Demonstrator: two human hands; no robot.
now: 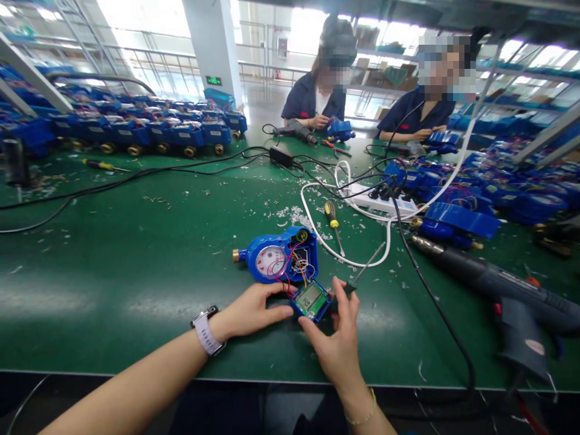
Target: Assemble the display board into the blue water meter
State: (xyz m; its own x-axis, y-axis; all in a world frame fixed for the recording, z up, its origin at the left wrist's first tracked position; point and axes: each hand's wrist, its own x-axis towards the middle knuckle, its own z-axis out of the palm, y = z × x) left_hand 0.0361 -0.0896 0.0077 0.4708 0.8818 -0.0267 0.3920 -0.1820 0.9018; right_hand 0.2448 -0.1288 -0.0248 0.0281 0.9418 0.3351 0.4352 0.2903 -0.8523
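A blue water meter (257, 261) lies on the green bench in front of me, its round dial facing up and its side box open with coloured wires showing. Those wires run to a small display module (309, 300) with a green circuit board and a grey screen. My left hand (254, 311) pinches the module's left side between thumb and fingers. At its right edge is my right hand (338, 329), thumb and fingers curled about it. A dark-handled screwdriver (368, 266) also sits in the right hand, its shaft pointing away to the right; the fingers partly hide its handle.
A yellow-black screwdriver (332, 215) lies beyond the meter, beside a white power strip (380, 199). To the right rests a heat gun (498, 290); black cables (421, 284) cross the bench. Rows of blue meters (149, 130) stand at the left. Two co-workers sit opposite.
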